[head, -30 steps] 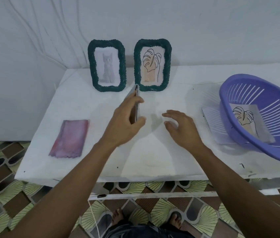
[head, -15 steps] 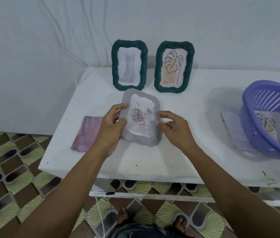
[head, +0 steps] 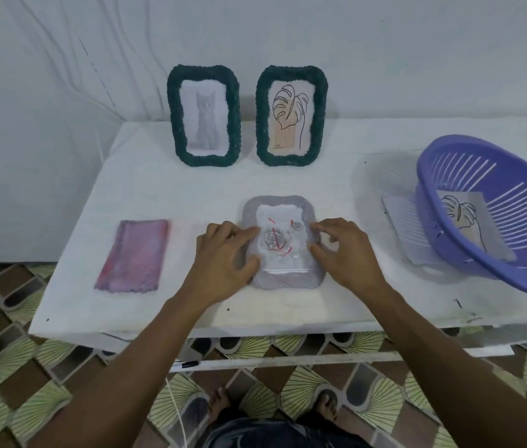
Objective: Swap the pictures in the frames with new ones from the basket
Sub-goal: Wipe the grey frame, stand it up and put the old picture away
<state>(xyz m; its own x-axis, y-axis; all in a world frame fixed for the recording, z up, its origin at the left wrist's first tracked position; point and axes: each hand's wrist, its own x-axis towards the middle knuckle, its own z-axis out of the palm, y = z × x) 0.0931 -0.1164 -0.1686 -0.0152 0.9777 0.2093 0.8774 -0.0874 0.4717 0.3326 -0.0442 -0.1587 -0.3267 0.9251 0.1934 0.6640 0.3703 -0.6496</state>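
Note:
A grey woven frame (head: 283, 279) with a rose picture (head: 279, 244) lies flat on the white table (head: 158, 189), near its front. My left hand (head: 223, 257) grips the frame's left edge, thumb on its face. My right hand (head: 342, 250) holds the right edge with curled fingers. Two dark green frames stand at the back: one with a cat picture (head: 204, 116), one with a leaf drawing (head: 291, 116). The purple basket (head: 488, 273) at the right holds another leaf picture (head: 465, 218).
A pink cloth (head: 133, 255) lies flat at the left of the table. A white sheet (head: 399, 218) sticks out from under the basket's left side. The wall stands right behind the green frames. My bare feet show on the patterned floor below.
The grey frame, held on edge in my left hand, was turned face up, taken in both hands and laid flat on the table.

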